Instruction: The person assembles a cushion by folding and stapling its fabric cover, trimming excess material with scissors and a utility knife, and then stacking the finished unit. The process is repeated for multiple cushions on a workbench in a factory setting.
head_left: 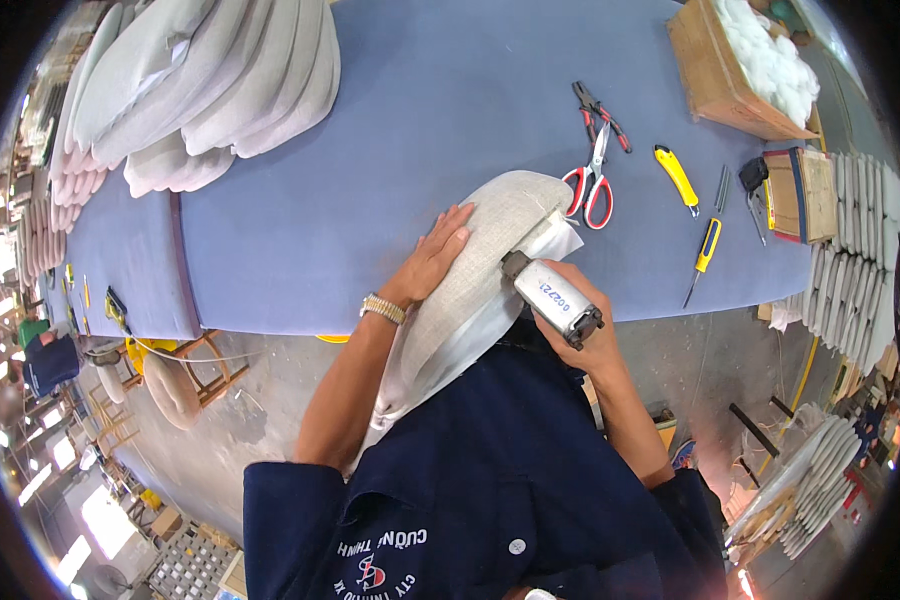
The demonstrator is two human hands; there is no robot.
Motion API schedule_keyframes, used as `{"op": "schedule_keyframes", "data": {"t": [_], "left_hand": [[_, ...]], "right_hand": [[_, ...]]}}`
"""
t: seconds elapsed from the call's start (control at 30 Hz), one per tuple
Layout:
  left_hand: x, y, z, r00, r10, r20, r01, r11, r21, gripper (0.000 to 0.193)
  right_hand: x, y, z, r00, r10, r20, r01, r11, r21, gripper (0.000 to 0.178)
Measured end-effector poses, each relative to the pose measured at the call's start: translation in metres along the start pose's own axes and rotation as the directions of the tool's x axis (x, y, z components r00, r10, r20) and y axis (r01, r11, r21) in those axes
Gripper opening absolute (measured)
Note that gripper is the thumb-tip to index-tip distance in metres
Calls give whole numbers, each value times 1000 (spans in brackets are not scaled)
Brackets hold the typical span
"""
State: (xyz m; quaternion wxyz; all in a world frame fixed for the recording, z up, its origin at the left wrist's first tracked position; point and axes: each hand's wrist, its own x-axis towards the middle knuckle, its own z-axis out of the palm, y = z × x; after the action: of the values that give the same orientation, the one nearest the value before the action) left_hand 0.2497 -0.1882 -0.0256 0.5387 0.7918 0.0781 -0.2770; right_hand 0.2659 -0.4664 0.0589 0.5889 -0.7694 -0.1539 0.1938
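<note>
A light grey fabric-covered seat cushion [500, 215] stands tilted on edge against my body, at the front edge of the blue-topped table [400, 120]. My left hand [435, 260] lies flat on its fabric face, fingers stretched out. In my right hand [588, 300] is a silver and black staple gun [552, 292]. Its dark nose meets the cushion's edge, where a white lining [555, 240] shows. Just beyond the cushion lie red-handled scissors [590, 185], with red and black pliers [600, 115] behind them.
Stacked grey cushions [230, 80] fill the table's far left. On the right lie a yellow cutter [676, 178], a yellow screwdriver [708, 245] and an awl-like tool [756, 212]. A cardboard box [715, 75] of white stuffing stands at the far right. More cushions [855, 260] are piled beyond the table.
</note>
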Motion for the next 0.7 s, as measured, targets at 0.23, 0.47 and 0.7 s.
{"op": "schedule_keyframes", "data": {"t": [0.23,0.47,0.7], "left_hand": [[-43,66,22,983,168,-69,-145,956,254,79],[-46,76,45,961,113,-251,35,854,520,88],[-47,79,46,954,93,-286,79,840,537,92]], "right_hand": [[4,5,-6,1000,-27,6,28,999,-46,53],[0,10,-4,999,-42,-8,41,997,-67,54],[-3,8,-7,998,-36,61,38,998,-42,59]]}}
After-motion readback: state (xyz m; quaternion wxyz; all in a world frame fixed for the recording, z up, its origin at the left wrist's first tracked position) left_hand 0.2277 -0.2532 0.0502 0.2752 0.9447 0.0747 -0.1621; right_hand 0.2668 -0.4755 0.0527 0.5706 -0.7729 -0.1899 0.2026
